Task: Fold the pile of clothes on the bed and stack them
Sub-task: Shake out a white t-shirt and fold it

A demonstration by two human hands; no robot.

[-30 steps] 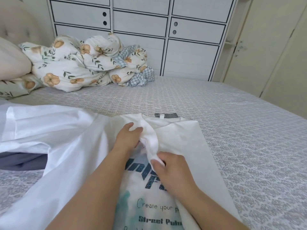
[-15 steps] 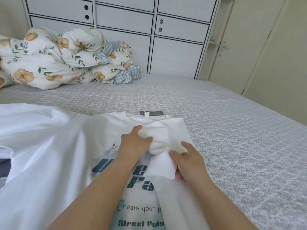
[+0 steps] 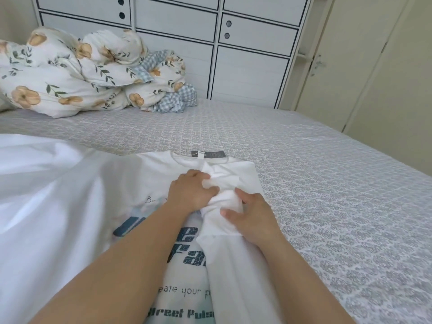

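A home bedroom is shown. The lower and middle frame is filled by a bed [image 3: 327, 183] covered in a grey patterned sheet. A bunched floral duvet [image 3: 70, 76] is seen at the upper left, with a white panelled wardrobe [image 3: 245, 54] set behind it. At the upper right, cream doors [image 3: 374, 66] are seen, probably a closet, though only part is visible.

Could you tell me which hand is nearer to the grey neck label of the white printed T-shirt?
Left. The left hand grips bunched sleeve fabric just below the grey neck label; the right hand grips lower, nearer the person.
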